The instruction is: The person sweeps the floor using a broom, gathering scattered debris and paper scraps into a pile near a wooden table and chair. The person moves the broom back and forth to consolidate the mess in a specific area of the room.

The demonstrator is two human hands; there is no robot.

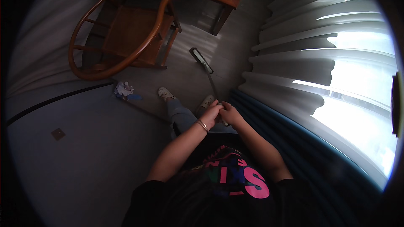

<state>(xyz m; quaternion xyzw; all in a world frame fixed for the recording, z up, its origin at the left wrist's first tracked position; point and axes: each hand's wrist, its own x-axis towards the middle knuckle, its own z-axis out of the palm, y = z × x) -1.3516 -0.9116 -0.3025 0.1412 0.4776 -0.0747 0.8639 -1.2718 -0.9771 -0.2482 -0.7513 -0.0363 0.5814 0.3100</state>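
Both of my hands hold the handle [212, 85] of a long-handled floor brush in front of my waist. My left hand [212, 114] wears a bracelet at the wrist and meets my right hand [231, 113] on the grip. The near end of the handle shows just below my fingers. Out ahead, the pale brush head [202, 60] with dark bristles along its edges rests on the floor [180, 77]. My two feet in light clogs [165, 94] stand a little nearer than the brush head.
A wooden armchair [135, 34] stands ahead left, beside a wooden desk [233, 1]. Crumpled pale and blue material [125, 90] lies at left by a grey wall-like surface [104, 138] bearing a square plate [58, 134]. Sheer curtains [284, 63] and dark blue drapes [268, 116] hang at right.
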